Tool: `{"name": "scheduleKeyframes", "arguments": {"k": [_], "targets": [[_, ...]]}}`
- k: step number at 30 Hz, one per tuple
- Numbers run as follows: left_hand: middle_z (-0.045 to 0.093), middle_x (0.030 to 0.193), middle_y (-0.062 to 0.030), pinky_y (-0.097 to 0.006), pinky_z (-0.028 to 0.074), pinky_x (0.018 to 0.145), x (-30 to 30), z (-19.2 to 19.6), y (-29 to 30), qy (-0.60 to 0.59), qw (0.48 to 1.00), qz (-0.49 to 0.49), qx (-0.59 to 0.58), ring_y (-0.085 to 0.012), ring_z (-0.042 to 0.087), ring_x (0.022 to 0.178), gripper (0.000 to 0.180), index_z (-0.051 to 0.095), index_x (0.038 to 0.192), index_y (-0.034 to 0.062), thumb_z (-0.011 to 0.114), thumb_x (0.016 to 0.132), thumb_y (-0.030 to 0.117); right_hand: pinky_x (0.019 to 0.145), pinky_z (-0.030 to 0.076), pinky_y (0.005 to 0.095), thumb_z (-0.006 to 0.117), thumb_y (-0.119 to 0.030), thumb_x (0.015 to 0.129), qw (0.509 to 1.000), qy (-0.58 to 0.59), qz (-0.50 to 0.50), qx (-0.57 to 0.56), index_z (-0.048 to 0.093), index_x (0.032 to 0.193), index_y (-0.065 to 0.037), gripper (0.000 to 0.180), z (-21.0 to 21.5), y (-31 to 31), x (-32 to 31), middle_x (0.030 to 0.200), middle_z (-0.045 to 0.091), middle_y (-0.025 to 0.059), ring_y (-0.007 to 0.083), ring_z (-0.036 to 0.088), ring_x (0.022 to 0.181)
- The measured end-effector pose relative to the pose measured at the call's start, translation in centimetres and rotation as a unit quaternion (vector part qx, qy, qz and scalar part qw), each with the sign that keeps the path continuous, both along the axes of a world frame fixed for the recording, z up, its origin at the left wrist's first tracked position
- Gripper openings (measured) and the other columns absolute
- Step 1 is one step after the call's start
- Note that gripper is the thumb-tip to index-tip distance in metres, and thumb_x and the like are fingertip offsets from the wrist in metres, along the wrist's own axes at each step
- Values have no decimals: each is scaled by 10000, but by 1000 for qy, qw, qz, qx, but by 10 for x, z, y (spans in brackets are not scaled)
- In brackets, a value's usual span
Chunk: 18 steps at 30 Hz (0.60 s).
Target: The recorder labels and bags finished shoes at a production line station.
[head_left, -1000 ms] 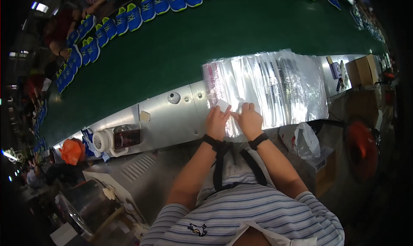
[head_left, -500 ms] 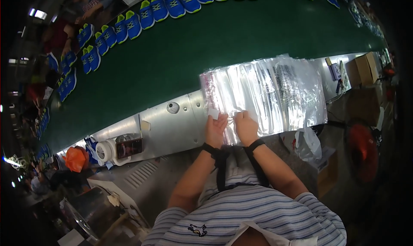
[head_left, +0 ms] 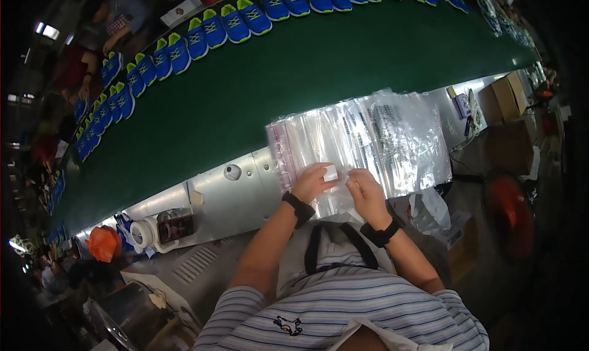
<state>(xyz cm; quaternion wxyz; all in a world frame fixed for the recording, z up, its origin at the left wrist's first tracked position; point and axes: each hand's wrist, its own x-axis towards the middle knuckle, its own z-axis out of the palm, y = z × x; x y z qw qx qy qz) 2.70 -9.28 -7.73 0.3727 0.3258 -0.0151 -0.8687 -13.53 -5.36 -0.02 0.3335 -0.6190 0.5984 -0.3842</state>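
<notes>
A stack of clear plastic bags lies flat in front of me, with a pink strip along its left side. Above the stack's near part, my left hand is closed on a small white square of paper. My right hand is just to its right, thumb and fingers pinched together. Something small and pale shows at those fingertips, too small to make out. Both wrists wear black bands.
Blue shoes with lime linings line the far side of the green belt. On the metal ledge are a phone and a white fan-like device. An orange bag is farther left. Cardboard boxes stand right. Other people work far left.
My left hand has turned over, bringing the white paper rightward between my hands. The right hand has moved a little right, off the bags. The view has shifted slightly, and shoes at left have moved.
</notes>
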Motion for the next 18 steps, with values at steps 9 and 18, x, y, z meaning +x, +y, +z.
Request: {"name": "scheduleKeyframes", "arguments": {"k": [9,18], "targets": [[474,1171,-199,-420,423,891,12,18,-4,67,981,-178,28,-266,518,1021,511,383,1230,-7,357,920,399,588,499,367,622,-184,749,948,268,164,51,451,1113,-61,420,-8,26,13,1143,520,120,305,611,733],[521,1125,-167,-397,443,864,89,72,52,-195,965,163,-58,-281,517,1046,341,455,1137,-8,459,899,236,675,406,255,432,-165,905,944,-170,-270,87,584,824,13,248,-1,-15,-100,816,606,50,132,530,728]]}}
